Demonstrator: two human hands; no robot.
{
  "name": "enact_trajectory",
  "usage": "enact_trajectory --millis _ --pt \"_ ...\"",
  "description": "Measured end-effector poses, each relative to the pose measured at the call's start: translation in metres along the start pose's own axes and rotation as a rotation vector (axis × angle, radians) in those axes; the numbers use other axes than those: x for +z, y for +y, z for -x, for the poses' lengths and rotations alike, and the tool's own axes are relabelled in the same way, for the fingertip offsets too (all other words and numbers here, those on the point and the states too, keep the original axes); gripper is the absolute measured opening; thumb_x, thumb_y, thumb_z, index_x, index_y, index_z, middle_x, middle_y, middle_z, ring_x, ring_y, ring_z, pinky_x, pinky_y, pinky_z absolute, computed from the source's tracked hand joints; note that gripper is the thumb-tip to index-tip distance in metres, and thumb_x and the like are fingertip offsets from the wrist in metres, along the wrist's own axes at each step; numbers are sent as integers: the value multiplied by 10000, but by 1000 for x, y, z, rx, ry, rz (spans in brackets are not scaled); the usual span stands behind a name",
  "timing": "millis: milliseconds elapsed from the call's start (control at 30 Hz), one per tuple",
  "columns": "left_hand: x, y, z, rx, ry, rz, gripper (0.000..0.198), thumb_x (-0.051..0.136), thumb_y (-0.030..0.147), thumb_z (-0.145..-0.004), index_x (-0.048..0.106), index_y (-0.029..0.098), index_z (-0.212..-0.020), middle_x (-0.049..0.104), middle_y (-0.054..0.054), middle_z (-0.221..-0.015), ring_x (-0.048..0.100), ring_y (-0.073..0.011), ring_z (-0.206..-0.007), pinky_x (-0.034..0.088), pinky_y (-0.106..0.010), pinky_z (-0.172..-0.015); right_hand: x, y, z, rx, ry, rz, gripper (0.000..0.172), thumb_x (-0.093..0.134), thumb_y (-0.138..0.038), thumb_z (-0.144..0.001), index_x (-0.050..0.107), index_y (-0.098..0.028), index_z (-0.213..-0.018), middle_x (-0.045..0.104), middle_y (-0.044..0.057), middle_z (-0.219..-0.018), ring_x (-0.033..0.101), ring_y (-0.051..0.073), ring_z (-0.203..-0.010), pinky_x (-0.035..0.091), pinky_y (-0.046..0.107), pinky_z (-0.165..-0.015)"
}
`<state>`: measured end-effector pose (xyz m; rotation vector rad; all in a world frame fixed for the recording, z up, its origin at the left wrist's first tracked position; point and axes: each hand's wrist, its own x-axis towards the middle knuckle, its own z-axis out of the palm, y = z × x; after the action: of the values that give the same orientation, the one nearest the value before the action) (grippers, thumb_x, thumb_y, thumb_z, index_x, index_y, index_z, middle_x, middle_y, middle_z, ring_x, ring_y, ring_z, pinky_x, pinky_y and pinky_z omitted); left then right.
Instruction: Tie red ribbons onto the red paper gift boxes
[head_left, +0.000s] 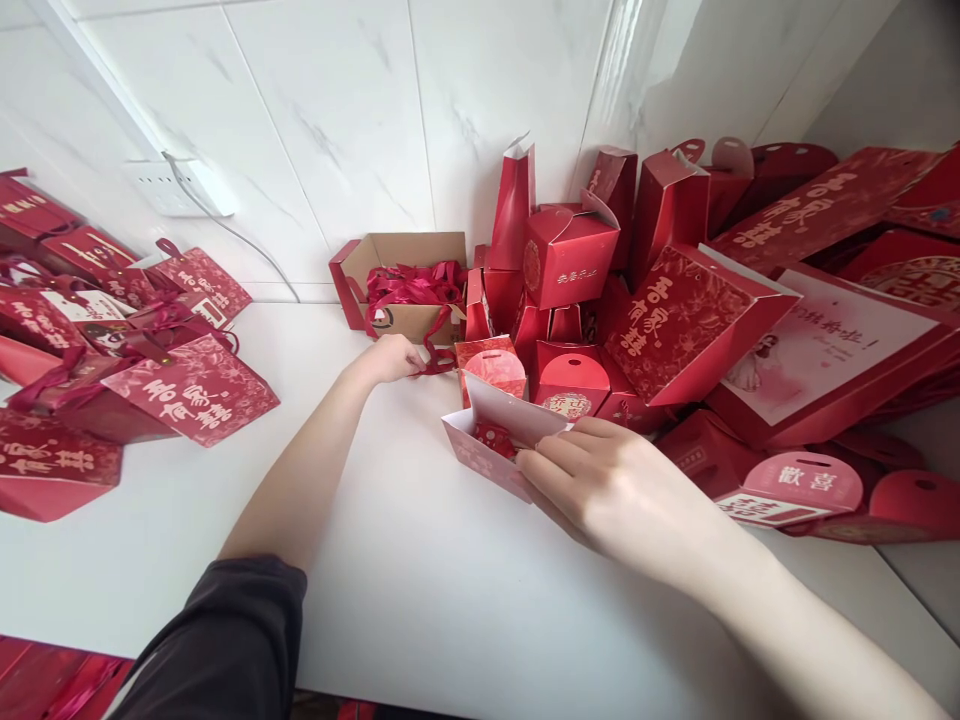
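Note:
My right hand (600, 480) grips the side of an open red gift box (491, 440) with a white inside; a small red item lies in it. My left hand (394, 358) reaches forward and pinches a red ribbon (433, 352) that trails from a brown cardboard box (409, 255) full of red ribbons. Both hands rest over the white table (390, 560).
A heap of red gift boxes and bags (675, 310) fills the right corner against the tiled wall. More finished red bags with ribbons (150, 350) lie at the left. A white power strip (180, 185) with a cable hangs on the wall.

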<state>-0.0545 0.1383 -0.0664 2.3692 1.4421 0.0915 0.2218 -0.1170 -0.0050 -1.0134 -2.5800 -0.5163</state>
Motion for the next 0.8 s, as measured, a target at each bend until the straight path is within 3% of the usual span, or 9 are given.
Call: enact_trajectory --millis 133,200,300,367,500,600,700,800 --pt "-8 -14 2 -145 7 -123 117 672 206 -547 731 181 -644 694 -50 -641 620 -201 -638 433 -267 -586 1 0 1 3 -2 -5 249 549 -13 -837 516 -188 -664 527 -8 -604 415 171 -529 289 312 -575" --pt "-11 -15 4 -148 40 -154 192 698 198 -520 730 181 -709 707 -59 -724 626 -210 -691 423 -261 -586 2 0 1 5 -6 -5 250 547 -12 -836 517 -189 -661 530 -7 -603 414 171 -529 286 313 -574" --pt "-10 -7 4 -54 71 -145 353 715 230 -560 732 186 -910 719 -64 -898 631 -208 -793 431 -250 -630 2 0 2 8 -16 -5 248 545 -11 -832 519 -190 -663 539 -5 -607 415 171 -528 282 314 -573" --pt "-4 1 2 37 30 -107 365 710 277 -617 735 210 -975 721 -33 -877 627 -179 -759 435 -238 -640 2 -1 1 10 -23 -7 249 543 -10 -828 517 -192 -661 540 -5 -603 416 170 -525 282 314 -573" --pt "9 9 -2 106 21 -64 182 717 287 -634 773 229 -797 704 -13 -724 598 -160 -638 408 -245 -591 3 -2 1 21 -13 1 251 538 -8 -823 513 -192 -654 539 -9 -593 424 161 -517 288 308 -576" --pt "8 10 0 93 183 -39 131 709 305 -668 772 212 -735 712 -54 -832 625 -188 -745 442 -264 -655 8 0 2 111 55 74 259 560 -49 -844 503 -190 -634 527 -13 -570 430 149 -502 292 304 -574" --pt "-5 18 6 95 395 35 245 649 384 -774 767 196 -878 701 -77 -1035 638 -202 -900 492 -289 -778 13 6 3 252 117 188 301 587 -133 -880 492 -189 -600 510 -15 -531 435 142 -474 285 301 -547" --pt "-19 33 17 93 644 333 276 664 414 -785 742 180 -909 723 -67 -934 661 -193 -845 534 -295 -741 16 12 4 368 115 236 278 578 -207 -906 542 -180 -632 538 -8 -521 466 144 -453 269 294 -510"
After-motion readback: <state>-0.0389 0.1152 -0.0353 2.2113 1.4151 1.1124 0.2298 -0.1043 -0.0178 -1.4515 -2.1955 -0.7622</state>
